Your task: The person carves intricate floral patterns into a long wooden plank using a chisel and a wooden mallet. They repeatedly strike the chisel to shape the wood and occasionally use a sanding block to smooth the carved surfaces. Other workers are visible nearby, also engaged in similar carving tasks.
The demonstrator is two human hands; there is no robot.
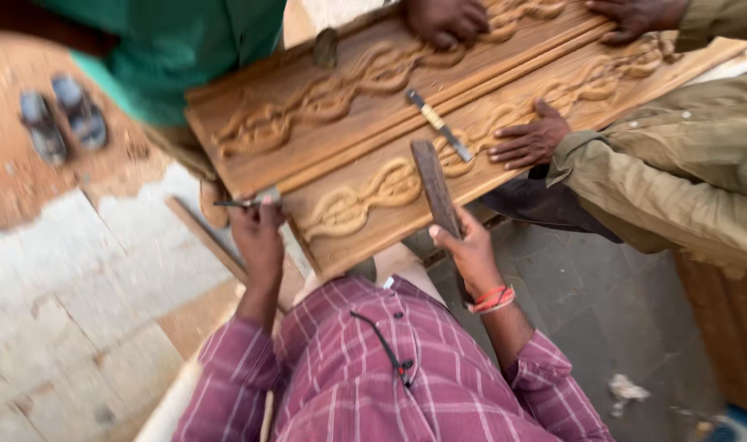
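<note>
On a stone floor (103, 270), carving was underway: left hand (259, 233) gripped a chisel (247, 200), right hand (472, 254) a mallet (435, 188); the next blow needed the edge set on the panel (373, 155).

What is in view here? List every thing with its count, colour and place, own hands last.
carved wooden panel: two boards, brown, centre, tilted.
loose chisel: one, pale handle, lying on the panel.
co-worker hands: three, resting on the panel's right and top.
olive sleeve: one, right edge.
green shirt: one, top left.
sandals: two, grey-blue, on the ground at left.
left hand: holds a thin chisel at the panel's near edge.
right hand: red bangle, grips a wooden mallet.
</note>
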